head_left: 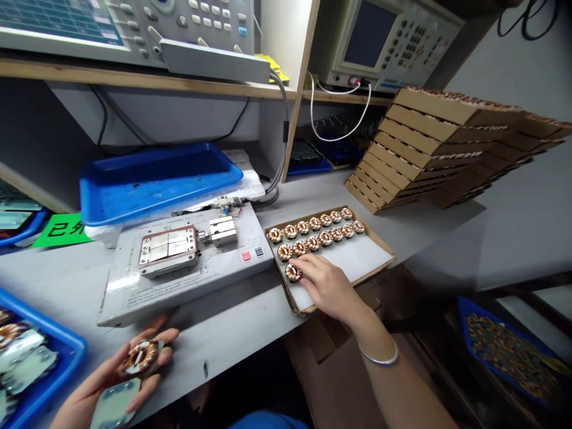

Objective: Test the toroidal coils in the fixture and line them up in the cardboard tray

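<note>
Pinched by the right hand [329,287], one coil [292,273] faces up; the open left hand [103,376] holds another coil [141,357], bar slanting away.

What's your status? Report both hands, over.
Left hand cradling wound coil and flat plate. Right hand pinching third-row coil in cardboard tray. Nothing but that hand over tray's bare liner.

The grey bench [232,328] carries a test fixture [223,265] and cardboard trays [388,253].
</note>
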